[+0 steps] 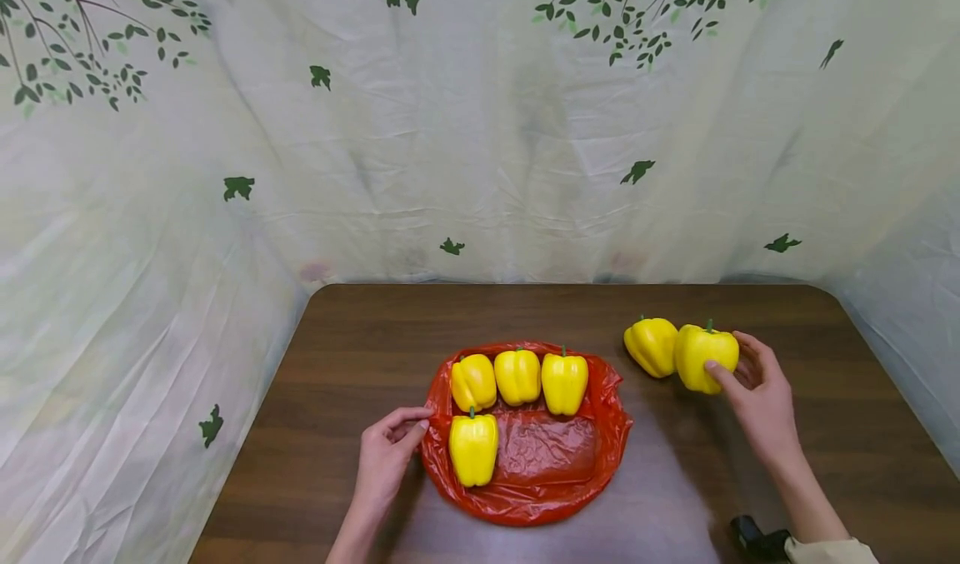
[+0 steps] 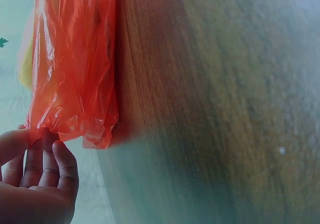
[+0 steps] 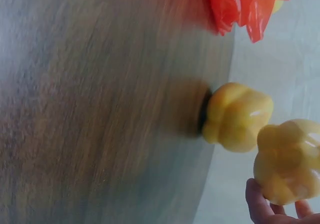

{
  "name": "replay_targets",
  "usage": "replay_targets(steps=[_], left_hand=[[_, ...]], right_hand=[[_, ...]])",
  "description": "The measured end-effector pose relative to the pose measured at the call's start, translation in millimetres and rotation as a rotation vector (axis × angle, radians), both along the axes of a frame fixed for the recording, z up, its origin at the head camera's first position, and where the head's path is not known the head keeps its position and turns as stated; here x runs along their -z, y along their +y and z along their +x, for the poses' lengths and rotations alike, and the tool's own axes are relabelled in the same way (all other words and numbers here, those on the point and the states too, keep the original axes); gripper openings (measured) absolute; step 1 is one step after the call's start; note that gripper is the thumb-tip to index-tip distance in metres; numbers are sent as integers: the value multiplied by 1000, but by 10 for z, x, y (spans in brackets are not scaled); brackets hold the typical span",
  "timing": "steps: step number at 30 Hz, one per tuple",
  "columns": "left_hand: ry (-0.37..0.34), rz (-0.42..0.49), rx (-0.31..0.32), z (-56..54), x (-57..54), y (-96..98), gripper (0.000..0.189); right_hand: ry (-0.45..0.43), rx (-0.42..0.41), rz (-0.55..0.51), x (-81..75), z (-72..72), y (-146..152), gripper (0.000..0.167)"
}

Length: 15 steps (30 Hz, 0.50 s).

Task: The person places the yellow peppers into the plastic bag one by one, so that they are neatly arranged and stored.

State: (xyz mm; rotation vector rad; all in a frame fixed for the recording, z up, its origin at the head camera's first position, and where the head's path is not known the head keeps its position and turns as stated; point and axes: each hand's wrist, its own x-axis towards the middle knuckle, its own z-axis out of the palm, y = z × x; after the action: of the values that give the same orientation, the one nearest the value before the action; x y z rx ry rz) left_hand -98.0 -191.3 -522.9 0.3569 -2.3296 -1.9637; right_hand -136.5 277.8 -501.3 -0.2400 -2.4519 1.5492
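Note:
A red plastic bag (image 1: 543, 456) lies spread open on the table, its rim rolled into a ring. Inside it, three yellow bell peppers (image 1: 517, 377) make a back row, and another yellow bell pepper (image 1: 473, 451) stands at the front left. My left hand (image 1: 386, 456) pinches the bag's left rim between thumb and fingers, which the left wrist view shows closely. Right of the bag, my right hand (image 1: 761, 397) holds a yellow bell pepper (image 1: 705, 356) by its right side. In the right wrist view this pepper (image 3: 290, 161) appears raised off the table. One more bell pepper (image 1: 651, 347) rests just left of it.
The brown wooden table (image 1: 360, 339) ends at a pale curtain (image 1: 487, 156) printed with leaves and branches. A small black object (image 1: 757, 539) shows at the right wrist, beside the light sleeve (image 1: 832, 551).

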Motion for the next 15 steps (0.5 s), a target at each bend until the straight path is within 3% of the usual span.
replay_targets(steps=[8, 15], left_hand=[[-3, 1, 0, 11, -8, -3, 15], [0, 6, 2, 12, -17, -3, 15]], right_hand=[[-24, 9, 23, -58, 61, -93, 72], [-20, -34, 24, -77, 107, -182, 70]])
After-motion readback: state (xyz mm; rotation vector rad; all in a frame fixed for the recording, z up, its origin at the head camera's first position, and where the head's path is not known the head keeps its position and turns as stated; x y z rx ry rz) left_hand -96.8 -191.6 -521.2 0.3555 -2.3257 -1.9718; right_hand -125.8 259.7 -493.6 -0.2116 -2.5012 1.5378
